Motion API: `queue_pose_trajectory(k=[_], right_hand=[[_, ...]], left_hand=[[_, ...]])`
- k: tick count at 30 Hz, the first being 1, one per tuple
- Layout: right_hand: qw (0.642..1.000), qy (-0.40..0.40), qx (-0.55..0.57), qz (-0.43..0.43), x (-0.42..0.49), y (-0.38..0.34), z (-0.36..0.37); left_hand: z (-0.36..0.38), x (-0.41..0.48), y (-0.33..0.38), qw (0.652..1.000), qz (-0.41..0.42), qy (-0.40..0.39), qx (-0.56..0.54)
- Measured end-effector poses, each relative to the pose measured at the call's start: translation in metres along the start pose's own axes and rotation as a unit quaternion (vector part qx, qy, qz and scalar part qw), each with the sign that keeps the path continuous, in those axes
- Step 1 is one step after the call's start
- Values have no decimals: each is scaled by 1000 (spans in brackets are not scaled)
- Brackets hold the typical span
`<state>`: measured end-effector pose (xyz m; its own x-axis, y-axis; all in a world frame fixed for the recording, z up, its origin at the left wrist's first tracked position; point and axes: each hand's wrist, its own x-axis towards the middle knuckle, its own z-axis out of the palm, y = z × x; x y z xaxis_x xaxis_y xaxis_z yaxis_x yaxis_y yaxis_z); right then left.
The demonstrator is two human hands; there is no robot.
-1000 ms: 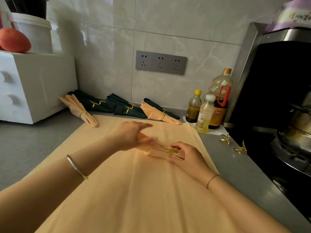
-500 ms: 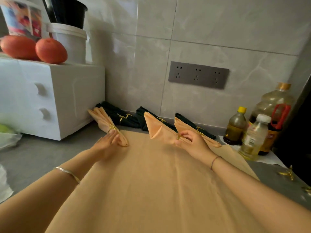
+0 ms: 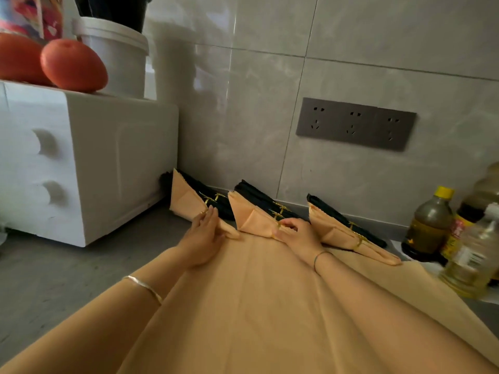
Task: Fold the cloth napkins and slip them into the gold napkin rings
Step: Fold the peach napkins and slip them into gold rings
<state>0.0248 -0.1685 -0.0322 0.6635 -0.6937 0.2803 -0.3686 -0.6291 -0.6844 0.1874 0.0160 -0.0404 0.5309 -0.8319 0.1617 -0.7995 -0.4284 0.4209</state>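
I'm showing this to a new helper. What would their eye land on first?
Folded peach and dark green napkins in gold rings line the wall. The left hand rests on the leftmost peach napkin, while the right hand pinches the middle peach napkin at its ring. A big peach cloth lies spread on the counter in front, and orange-red fruits sit on the white box at upper left.

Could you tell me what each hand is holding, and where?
The right hand pinches the middle peach napkin at its gold ring; the left hand holds nothing.
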Motion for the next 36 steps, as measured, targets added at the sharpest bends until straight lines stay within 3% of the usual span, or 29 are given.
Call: queue_pose_trajectory(k=[3,6,9,12,16,22,25,30,33,36], right_hand=[[999,15,-24,-19,4,7,4],[999,13,-27,-32,1,8,3],[999,2,-25,-35,-2,7,2],[999,-8,-19,-47,-4,7,2],[999,1,22,-47,-5,11,5],[990,69,-71,-102,3,7,12],[991,59,-74,-96,-3,6,9],[996,29,-51,-72,-54,7,-10],[994,-14,-95,-41,-103,12,-32],[985,-74,-156,7,-165,17,-63]], left_hand=[[-5,2,-5,990,49,58,115],[-21,12,-15,962,93,10,258],[-35,16,-28,944,123,-18,306],[-36,9,-33,949,151,55,270],[-26,10,-34,966,116,115,201],[-25,21,-34,975,69,126,167],[-19,9,-28,982,37,158,94],[-5,-40,14,994,-40,68,82],[5,-81,56,997,-17,-10,70],[16,-130,99,988,59,-119,84]])
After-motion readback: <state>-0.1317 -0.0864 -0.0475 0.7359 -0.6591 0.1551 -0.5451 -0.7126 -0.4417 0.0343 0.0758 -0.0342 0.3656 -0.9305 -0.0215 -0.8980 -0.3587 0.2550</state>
